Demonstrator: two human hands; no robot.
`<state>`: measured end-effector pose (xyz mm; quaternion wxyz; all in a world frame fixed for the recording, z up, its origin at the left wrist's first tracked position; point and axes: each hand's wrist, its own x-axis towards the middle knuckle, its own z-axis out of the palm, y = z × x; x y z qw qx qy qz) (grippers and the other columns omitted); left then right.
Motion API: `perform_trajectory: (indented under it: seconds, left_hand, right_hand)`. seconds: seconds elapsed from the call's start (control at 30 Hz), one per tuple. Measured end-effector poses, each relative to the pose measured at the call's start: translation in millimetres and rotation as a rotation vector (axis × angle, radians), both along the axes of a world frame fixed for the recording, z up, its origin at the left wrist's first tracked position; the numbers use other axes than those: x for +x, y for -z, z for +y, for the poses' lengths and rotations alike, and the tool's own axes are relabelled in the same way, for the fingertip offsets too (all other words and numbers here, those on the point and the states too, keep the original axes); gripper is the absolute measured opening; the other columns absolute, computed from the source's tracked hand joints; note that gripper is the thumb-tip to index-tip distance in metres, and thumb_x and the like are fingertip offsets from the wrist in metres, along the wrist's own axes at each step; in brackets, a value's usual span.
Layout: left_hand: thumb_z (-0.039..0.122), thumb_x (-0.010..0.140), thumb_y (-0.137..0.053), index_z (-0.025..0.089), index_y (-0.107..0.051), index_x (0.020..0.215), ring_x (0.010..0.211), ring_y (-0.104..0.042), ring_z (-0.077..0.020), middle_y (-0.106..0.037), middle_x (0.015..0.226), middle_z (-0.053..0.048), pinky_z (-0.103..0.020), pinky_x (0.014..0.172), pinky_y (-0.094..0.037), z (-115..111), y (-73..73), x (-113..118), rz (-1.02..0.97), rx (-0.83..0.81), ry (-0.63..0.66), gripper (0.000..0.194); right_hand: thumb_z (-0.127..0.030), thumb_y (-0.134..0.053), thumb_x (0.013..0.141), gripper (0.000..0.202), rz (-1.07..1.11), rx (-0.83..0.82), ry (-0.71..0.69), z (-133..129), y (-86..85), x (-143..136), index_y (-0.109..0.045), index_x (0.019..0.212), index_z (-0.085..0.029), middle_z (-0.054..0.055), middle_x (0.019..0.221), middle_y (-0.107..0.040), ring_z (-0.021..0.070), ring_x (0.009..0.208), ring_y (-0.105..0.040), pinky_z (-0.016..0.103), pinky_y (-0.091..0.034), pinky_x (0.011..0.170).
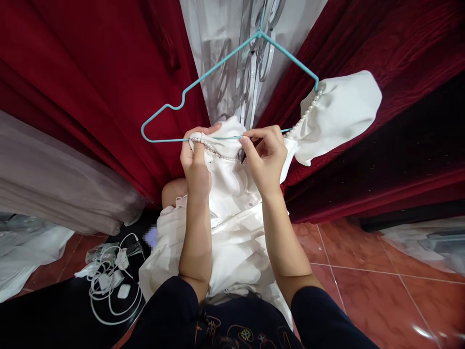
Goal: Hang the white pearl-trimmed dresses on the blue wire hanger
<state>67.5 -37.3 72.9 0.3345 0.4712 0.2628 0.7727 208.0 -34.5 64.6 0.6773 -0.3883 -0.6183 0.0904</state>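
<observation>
A white dress with pearl-beaded neckline lies across my lap, its upper part raised in front of me. One puffed sleeve hangs on the right shoulder of a light-blue hanger. The hanger's left shoulder is bare, and its bottom bar runs past the dress top. My left hand is closed on the pearl-edged cloth at the left, thumb in front. With thumb and fingertips, my right hand pinches at the hanger's bar beside the neckline; whether cloth is in the pinch too, I cannot tell.
Red curtains hang on both sides, with a white ornate metal frame between them. At the lower left, white cables and a small white case lie on a black surface. Red floor tiles show at right.
</observation>
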Motion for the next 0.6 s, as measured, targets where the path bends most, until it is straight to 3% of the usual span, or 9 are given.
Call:
perform_trajectory:
  seconds: [0.13, 0.23, 0.3, 0.37, 0.43, 0.5, 0.6]
  left_hand:
    - [0.05, 0.103, -0.073, 0.022, -0.063, 0.101, 0.088, -0.071, -0.0161, -0.069, 0.085, 0.0, -0.035, 0.106, -0.059, 3, -3.0, 8, -0.122, 0.066, 0.038, 0.029]
    - [0.047, 0.1, -0.076, 0.021, -0.062, 0.099, 0.083, -0.068, -0.0155, -0.065, 0.08, 0.0, -0.034, 0.102, -0.06, 5, -3.8, 4, -0.139, 0.067, 0.046, 0.03]
    - [0.048, 0.098, -0.078, 0.021, -0.06, 0.097, 0.08, -0.067, -0.0159, -0.063, 0.077, 0.0, -0.033, 0.097, -0.061, 7, -4.6, 1, -0.135, 0.035, 0.031, 0.032]
    - [0.048, 0.097, -0.079, 0.021, -0.059, 0.097, 0.079, -0.067, -0.016, -0.062, 0.077, 0.0, -0.033, 0.095, -0.061, 8, -5.5, -1, -0.128, 0.006, 0.019, 0.033]
    - [0.048, 0.096, -0.08, 0.021, -0.058, 0.096, 0.077, -0.066, -0.0155, -0.06, 0.075, 0.001, -0.032, 0.093, -0.06, 8, -6.9, -3, -0.123, 0.008, 0.006, 0.035]
    - [0.05, 0.095, -0.08, 0.021, -0.057, 0.095, 0.076, -0.066, -0.0158, -0.058, 0.074, 0.002, -0.033, 0.092, -0.06, 8, -9.5, -6, -0.109, 0.019, -0.012, 0.037]
    - [0.058, 0.094, -0.08, 0.023, -0.056, 0.096, 0.078, -0.066, -0.0188, -0.055, 0.074, 0.001, -0.036, 0.093, -0.061, 6, -15.0, -11, -0.057, 0.004, -0.044, 0.042]
  right_hand:
    - [-0.033, -0.066, 0.104, 0.011, -0.03, 0.064, -0.007, -3, -2.4, 9, -0.074, 0.107, -0.025, 0.003, 0.103, -0.064, 0.0141, 0.082, -0.057, 0.03, -0.044, 0.064]
    - [-0.037, -0.067, 0.103, 0.019, 0.01, 0.279, 0.254, 3, -8.1, 31, -0.073, 0.118, -0.027, 0.007, 0.114, -0.063, 0.0214, 0.104, -0.063, 0.041, -0.055, 0.089]
    - [-0.045, -0.076, 0.097, 0.043, -0.019, 0.363, 0.48, 14, -12.4, 52, -0.068, 0.134, -0.026, 0.011, 0.128, -0.061, 0.0308, 0.128, -0.059, 0.056, -0.047, 0.113]
    - [-0.048, -0.082, 0.09, 0.065, -0.126, 0.355, 0.56, 27, -16.4, 73, -0.061, 0.147, -0.022, 0.015, 0.142, -0.059, 0.0375, 0.142, -0.051, 0.065, -0.033, 0.126]
    - [-0.036, -0.073, 0.096, 0.047, -0.179, 0.317, 0.488, 41, -21.9, 92, -0.066, 0.138, -0.018, 0.015, 0.134, -0.068, 0.0327, 0.132, -0.062, 0.06, -0.04, 0.124]
    - [-0.02, -0.059, 0.099, 0.024, -0.156, 0.251, 0.423, 52, -30.2, 109, -0.074, 0.118, -0.015, 0.011, 0.11, -0.076, 0.0235, 0.108, -0.073, 0.046, -0.055, 0.106]
    - [-0.007, -0.053, 0.093, 0.022, -0.053, 0.207, 0.46, 66, -45.0, 135, -0.074, 0.091, -0.012, 0.005, 0.085, -0.072, 0.0164, 0.082, -0.07, 0.03, -0.054, 0.079]
